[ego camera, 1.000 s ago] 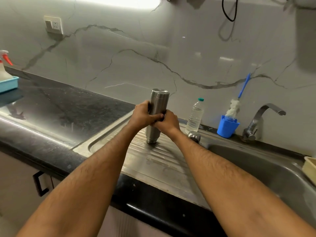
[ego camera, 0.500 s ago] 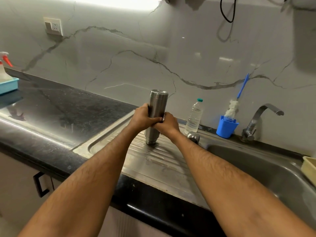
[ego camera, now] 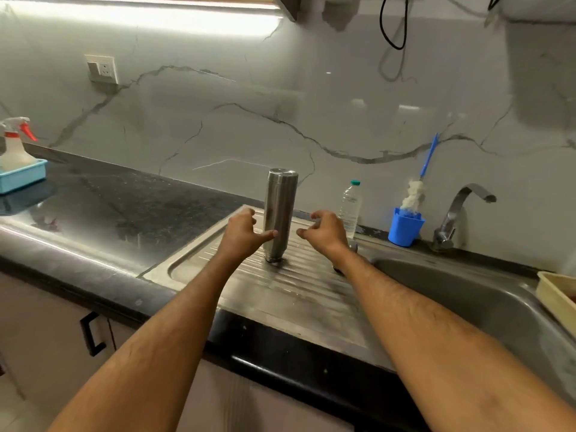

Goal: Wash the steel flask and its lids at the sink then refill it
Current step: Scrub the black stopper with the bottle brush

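At the far left edge of the black desk (ego camera: 93,201), a spray bottle (ego camera: 14,145) with a red trigger stands in a light blue tray (ego camera: 26,177). A wall socket (ego camera: 102,69) is mounted on the marble backsplash above. The steel drainboard (ego camera: 274,291) is set into the desk toward its right end. The steel flask (ego camera: 280,215) stands upright on the drainboard's ridges near its back edge, lid fitted. The left hand (ego camera: 243,233) is just left of the flask, fingers loosely curled, holding nothing; its thumb tip reaches the flask wall. The right hand (ego camera: 324,230) is just right of the flask, fingers loosely curled, clear of it. Behind the right hand stands a clear plastic water bottle (ego camera: 349,207) with a green cap. Further right, a blue cup (ego camera: 405,227) holds a bottle brush (ego camera: 419,179). The tap (ego camera: 458,210) stands at the sink basin's (ego camera: 467,294) back edge. A beige tub (ego camera: 558,291) sits at the right edge.
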